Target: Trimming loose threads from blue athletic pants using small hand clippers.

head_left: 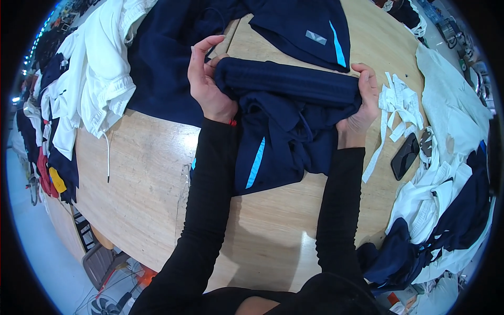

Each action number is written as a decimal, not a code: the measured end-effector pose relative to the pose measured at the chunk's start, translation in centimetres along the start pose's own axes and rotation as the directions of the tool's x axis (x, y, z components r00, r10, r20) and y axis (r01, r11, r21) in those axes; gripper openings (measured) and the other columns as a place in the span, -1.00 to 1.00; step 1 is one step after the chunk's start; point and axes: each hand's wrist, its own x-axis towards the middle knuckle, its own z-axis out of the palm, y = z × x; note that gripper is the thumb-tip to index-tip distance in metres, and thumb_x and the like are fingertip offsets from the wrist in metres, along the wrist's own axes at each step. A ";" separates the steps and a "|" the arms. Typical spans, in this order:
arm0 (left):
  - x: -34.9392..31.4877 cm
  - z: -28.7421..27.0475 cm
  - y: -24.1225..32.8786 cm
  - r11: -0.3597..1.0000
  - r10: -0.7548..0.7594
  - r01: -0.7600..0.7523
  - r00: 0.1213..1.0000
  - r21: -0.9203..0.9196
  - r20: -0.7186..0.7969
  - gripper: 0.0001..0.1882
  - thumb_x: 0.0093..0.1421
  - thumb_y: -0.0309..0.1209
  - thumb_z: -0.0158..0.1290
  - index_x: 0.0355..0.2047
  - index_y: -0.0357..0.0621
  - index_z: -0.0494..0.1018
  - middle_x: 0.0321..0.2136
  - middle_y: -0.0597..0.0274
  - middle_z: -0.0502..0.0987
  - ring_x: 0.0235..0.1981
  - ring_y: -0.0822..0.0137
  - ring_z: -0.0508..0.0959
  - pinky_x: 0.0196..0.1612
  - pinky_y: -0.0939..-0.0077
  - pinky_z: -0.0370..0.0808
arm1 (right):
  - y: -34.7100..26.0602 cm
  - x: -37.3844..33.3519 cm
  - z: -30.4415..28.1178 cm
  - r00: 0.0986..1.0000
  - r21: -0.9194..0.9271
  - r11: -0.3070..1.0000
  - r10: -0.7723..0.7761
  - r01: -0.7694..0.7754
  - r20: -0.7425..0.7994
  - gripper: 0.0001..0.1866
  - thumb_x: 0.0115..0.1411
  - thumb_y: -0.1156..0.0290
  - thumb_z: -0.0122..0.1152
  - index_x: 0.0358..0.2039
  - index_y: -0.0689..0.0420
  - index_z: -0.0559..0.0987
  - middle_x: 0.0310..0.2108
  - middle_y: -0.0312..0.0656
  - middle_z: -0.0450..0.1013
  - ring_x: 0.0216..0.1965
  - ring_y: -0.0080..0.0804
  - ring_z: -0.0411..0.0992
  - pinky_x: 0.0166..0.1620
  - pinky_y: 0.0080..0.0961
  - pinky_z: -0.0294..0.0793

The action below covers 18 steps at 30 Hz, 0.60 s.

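Observation:
A pair of navy shorts (283, 126) with a light blue side stripe is bunched on the table in front of me. Its wide waistband is stretched sideways between my two hands. At the left end my left hand (208, 84) grips the band, one finger raised and the others partly hidden by the cloth. My right hand (362, 102) is closed round the other end, fingers curled. A drawstring loop shows below the band. Just beyond lies another navy garment (294, 31) with a light blue stripe and a grey patch.
White garments (100, 63) with a hanging cord and dark navy cloth (163, 68) cover the table's far left. White fabric strips (401, 105) and a black phone (405, 156) lie to the right. Piled white and navy clothes (425, 210) line the right edge. A chair (102, 265) stands lower left.

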 end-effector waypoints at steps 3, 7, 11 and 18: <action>0.7 -0.4 -0.7 0.998 0.037 -0.034 0.998 0.050 -0.057 -0.36 0.59 0.12 -0.24 0.19 -0.22 0.49 -0.42 0.10 0.72 -0.46 0.30 0.69 -0.31 0.54 0.60 | 0.3 0.3 -0.3 0.999 -0.064 0.998 -0.017 0.015 -0.037 -0.77 0.45 0.28 0.31 -0.09 0.20 0.69 -0.12 -0.13 0.69 -0.15 -0.47 0.62 0.01 -0.57 0.58; 1.5 -1.9 -1.4 0.982 0.103 -0.100 0.995 0.159 -0.014 -0.36 0.59 0.12 -0.25 0.17 -0.21 0.51 -0.46 0.14 0.70 -0.47 0.32 0.68 -0.32 0.55 0.59 | 0.2 0.2 -0.3 0.999 -0.074 0.997 0.010 -0.013 -0.035 -0.77 0.42 0.24 0.33 -0.13 0.14 0.72 -0.13 -0.23 0.68 -0.06 -0.51 0.58 0.09 -0.56 0.49; 1.7 -2.4 -1.7 0.967 0.141 -0.141 0.990 0.214 0.019 -0.37 0.59 0.11 -0.24 0.17 -0.20 0.51 -0.47 0.15 0.69 -0.48 0.32 0.67 -0.32 0.54 0.59 | 0.2 0.3 -0.4 0.998 -0.159 0.987 -0.022 0.011 -0.067 -0.76 0.41 0.23 0.35 -0.14 0.14 0.73 -0.13 -0.23 0.69 -0.06 -0.52 0.57 0.11 -0.56 0.47; 1.7 -2.5 -1.5 0.961 0.137 -0.148 0.989 0.232 0.062 -0.37 0.61 0.09 -0.27 0.19 -0.21 0.51 -0.44 0.12 0.71 -0.45 0.30 0.70 -0.30 0.54 0.60 | 0.3 0.4 -0.2 0.997 -0.155 0.987 -0.044 0.033 -0.064 -0.75 0.45 0.27 0.30 -0.05 0.20 0.65 -0.23 -0.18 0.63 -0.21 -0.45 0.65 -0.08 -0.52 0.66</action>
